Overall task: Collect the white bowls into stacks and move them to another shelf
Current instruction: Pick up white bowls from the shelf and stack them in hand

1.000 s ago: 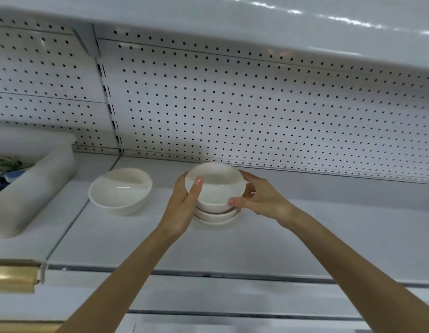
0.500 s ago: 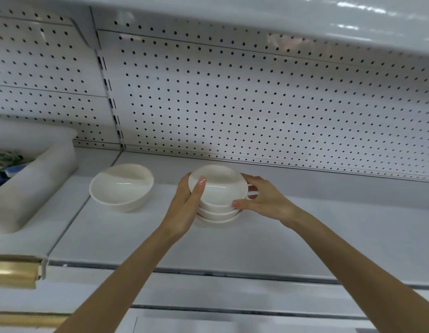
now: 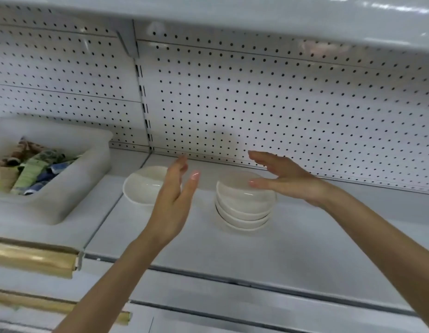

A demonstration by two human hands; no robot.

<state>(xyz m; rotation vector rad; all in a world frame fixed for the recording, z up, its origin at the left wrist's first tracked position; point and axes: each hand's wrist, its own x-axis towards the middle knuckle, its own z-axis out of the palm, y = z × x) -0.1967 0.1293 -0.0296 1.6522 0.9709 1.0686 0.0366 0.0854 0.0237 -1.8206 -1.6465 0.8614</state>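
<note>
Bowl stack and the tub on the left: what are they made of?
Bowl stack: likely glazed ceramic, maybe melamine; glossy white with a sharp light glint near its top.
Tub: probably plastic; matte, milky white, with rounded moulded corners and rim.

Stack of white bowls [image 3: 244, 207] sits mid-shelf. Bare shelf surface [image 3: 328, 248] lies in front of it and runs wide to its right. A gap opens on its left, as far as the single white bowl [image 3: 141, 188]. The left hand [image 3: 172, 205], fingers straight, stands in front of that gap. The right hand [image 3: 285, 180], fingers spread, hangs over the stack's right rear. Pegboard back wall [image 3: 256, 104] closes the rear, near behind both. Upper shelf [image 3: 256, 15] caps the headroom, well above the stack. Translucent plastic bin [image 3: 71, 193] blocks the far left, beyond the single bowl.
</note>
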